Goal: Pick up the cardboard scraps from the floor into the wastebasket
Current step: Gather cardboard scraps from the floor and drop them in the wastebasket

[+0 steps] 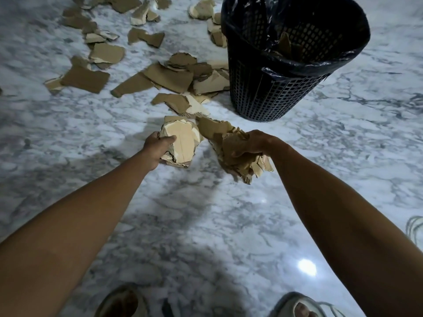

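Note:
My left hand (158,145) grips a stack of pale cardboard scraps (183,143) just above the floor. My right hand (254,143) holds a bundle of brown torn scraps (235,156) that hang down from it. A black mesh wastebasket (274,88) lined with a dark bag stands beyond my right hand, with a few scraps inside (286,45). Several more cardboard scraps (169,76) lie scattered over the floor to the left of the basket and further back (107,52).
The floor is white and grey marble (229,225) with a bright light reflection at the lower right. My two feet in sandals (295,305) show at the bottom edge. A pale striped object (415,227) sits at the right edge.

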